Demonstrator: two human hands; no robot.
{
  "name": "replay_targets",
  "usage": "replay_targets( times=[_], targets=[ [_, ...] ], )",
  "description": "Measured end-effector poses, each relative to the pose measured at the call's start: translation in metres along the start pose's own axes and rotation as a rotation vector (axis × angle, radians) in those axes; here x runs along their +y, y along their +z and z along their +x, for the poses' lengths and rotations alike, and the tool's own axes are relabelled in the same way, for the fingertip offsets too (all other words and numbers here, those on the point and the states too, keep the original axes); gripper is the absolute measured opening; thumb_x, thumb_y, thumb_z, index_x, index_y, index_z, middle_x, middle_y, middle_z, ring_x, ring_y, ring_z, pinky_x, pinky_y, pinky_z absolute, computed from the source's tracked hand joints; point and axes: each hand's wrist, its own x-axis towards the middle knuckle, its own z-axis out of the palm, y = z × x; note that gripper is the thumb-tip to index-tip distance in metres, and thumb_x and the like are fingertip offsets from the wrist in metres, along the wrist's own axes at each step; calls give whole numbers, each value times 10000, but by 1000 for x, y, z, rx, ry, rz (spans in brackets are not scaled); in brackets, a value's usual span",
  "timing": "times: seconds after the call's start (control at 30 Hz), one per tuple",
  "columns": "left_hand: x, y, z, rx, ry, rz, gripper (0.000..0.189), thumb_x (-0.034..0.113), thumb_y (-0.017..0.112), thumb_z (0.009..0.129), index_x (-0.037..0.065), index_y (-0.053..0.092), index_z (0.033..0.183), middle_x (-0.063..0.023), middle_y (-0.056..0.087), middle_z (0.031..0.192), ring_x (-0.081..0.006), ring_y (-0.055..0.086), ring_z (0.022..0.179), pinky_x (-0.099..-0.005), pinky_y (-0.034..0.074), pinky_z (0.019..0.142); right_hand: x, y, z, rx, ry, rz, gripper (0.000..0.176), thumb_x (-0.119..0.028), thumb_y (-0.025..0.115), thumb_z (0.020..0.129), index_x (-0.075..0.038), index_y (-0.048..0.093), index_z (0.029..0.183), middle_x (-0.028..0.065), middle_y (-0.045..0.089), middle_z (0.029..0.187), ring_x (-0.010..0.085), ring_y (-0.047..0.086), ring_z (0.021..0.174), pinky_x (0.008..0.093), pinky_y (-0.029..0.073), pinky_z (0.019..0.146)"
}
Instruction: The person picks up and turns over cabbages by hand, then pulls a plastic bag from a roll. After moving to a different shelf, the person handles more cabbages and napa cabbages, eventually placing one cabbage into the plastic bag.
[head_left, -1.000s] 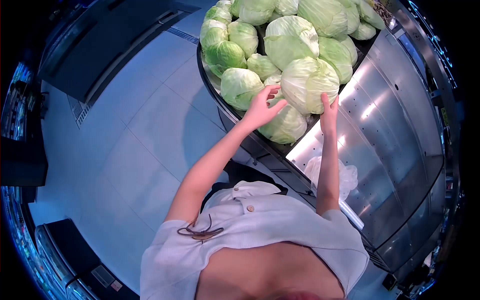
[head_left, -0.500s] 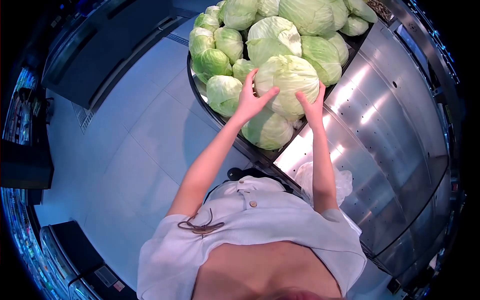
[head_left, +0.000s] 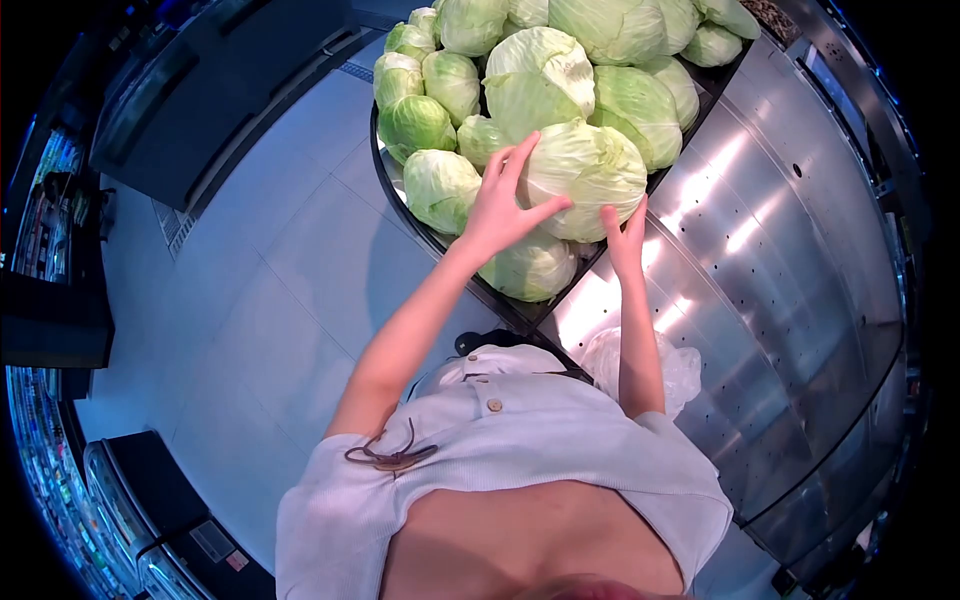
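Note:
A large pale green cabbage point(head_left: 585, 178) is between my two hands at the front of a heap of cabbages. My left hand point(head_left: 503, 205) grips its left side, thumb on the near face and fingers curved over the top left. On its lower right, my right hand point(head_left: 625, 238) holds it with the thumb in front and the fingers round the edge. Below it lies another cabbage point(head_left: 530, 268), partly covered. A smaller cabbage point(head_left: 440, 190) sits just left of my left hand, and a big one point(head_left: 540, 82) rests behind the held one.
The heap stands in a black-rimmed display bin point(head_left: 395, 205). To the right is a perforated metal shelf point(head_left: 770, 270) with a clear plastic bag point(head_left: 675, 372) at its near edge. Dark cabinets point(head_left: 210, 90) stand at upper left, beyond the tiled floor point(head_left: 270, 300).
The held cabbage has moved slightly down and to the right and has turned in my hands. My left hand has shifted further over its top left, and my right hand has moved lower.

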Motion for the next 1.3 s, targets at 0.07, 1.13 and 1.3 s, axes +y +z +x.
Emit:
replay_targets(
  times=[0.07,1.13,1.3],
  targets=[
    [2,0,0,-23,20,18,934,406,823,719,152,344,1480,-177,439,1358,-313,429,1291,-416,383,1062,11,-10,-1,-19,-68,-114,766,-448,698,854,4,352,1367,199,402,1362,296,410,1263,407,319,1060],
    [-19,-1,15,-114,-213,-382,624,221,788,814,45,488,1332,-108,635,1187,-155,610,970,-288,511,820,-26,-15,6,78,124,-193,459,-424,500,984,-26,481,1211,166,655,999,262,633,905,347,477,830],
    [-26,1,9,-136,-240,-454,693,302,745,854,62,429,1422,-137,609,1231,-163,631,970,-292,513,825,-18,-13,8,68,102,-199,454,-426,475,991,-29,471,1211,176,653,1011,286,631,902,357,474,828]
  ],
)
